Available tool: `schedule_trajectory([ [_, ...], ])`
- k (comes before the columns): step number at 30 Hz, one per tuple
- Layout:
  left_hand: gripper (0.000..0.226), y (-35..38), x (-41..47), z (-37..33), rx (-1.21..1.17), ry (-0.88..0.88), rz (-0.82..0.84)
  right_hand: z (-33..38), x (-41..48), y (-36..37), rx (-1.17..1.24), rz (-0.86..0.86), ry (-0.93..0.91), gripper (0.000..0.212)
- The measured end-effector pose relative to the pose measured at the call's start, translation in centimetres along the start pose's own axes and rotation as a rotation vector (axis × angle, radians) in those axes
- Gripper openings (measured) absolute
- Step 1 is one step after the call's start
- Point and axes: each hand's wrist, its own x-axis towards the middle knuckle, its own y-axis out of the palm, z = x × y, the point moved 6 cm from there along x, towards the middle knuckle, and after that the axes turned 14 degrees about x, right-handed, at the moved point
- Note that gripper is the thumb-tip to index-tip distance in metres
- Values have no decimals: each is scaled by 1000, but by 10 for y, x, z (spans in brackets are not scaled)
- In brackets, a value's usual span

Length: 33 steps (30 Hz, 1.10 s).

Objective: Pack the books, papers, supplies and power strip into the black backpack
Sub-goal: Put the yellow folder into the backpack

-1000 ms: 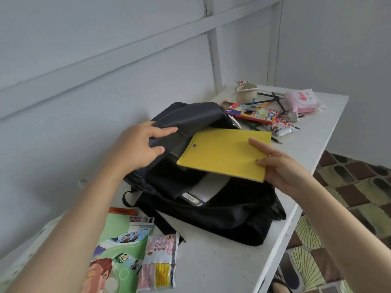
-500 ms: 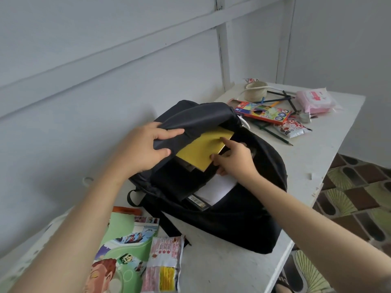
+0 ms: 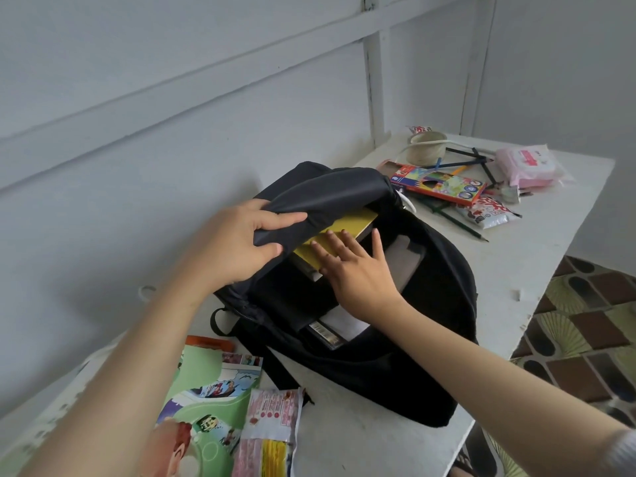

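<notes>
Backpack [image 3: 430,373] sits on white table [image 3: 361,442], wall [image 3: 172,98] seemingly wooden.

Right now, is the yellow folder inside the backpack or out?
Mostly in: the yellow folder lies under the lifted flap of the black backpack, one corner showing, right hand pressing it.

You get a single wide-angle view from the camera on your head, looking forward and down along both forearms, so your left hand [image 3: 241,242] and right hand [image 3: 354,270] sit near mid-frame at the backpack [image 3: 430,304], close below the lens. The table [image 3: 550,242] runs away from you toward the upper right, with the wall [image 3: 172,98] filling the left and top and a strip of floor [image 3: 585,321] at the right edge.
</notes>
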Motion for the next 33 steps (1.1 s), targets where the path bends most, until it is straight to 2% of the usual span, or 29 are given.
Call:
schedule_trajectory([
  [7, 53, -1, 1, 3, -23, 0, -9, 0, 4, 3, 126, -35, 68, 56],
  [14, 58, -2, 2, 4, -5, 5, -17, 2, -12, 16, 76, 82, -3, 73],
  [21, 60, -7, 2, 4, 42, 3, -50, 4, -5, 18, 56, 121, -4, 63],
  [30, 57, -7, 4, 4, 37, -9, -53, 9, -11, 17, 86, 120, -39, 77],
  [33, 57, -2, 4, 6, -5, -8, -19, 14, -12, 10, 133, 175, -7, 64],
])
